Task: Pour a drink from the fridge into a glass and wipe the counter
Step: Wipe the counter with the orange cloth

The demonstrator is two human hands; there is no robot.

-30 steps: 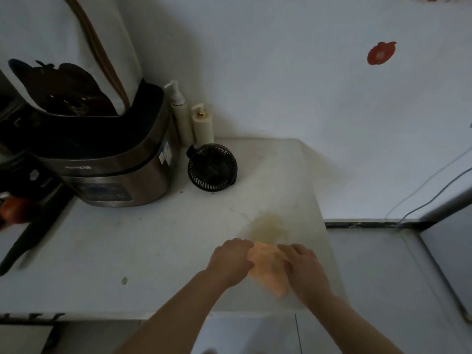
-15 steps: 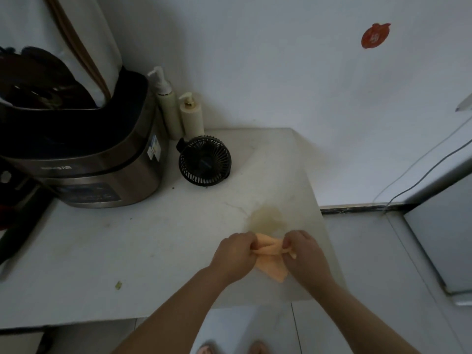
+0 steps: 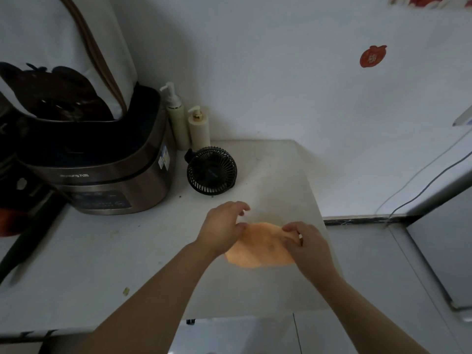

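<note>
Orange cloth (image 3: 260,247) lies between hands: right hand (image 3: 309,247) pinches its edge; left hand (image 3: 224,227), grip released, alongside.

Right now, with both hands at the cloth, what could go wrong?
The cloth lies near the right edge of the counter; a rightward wipe might drag it off. The fan stands just beyond the left hand; a forward stroke could knock it.

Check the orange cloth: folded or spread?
Spread. The orange cloth lies open as one wide sheet on the counter, between the left hand and the right hand.
</note>
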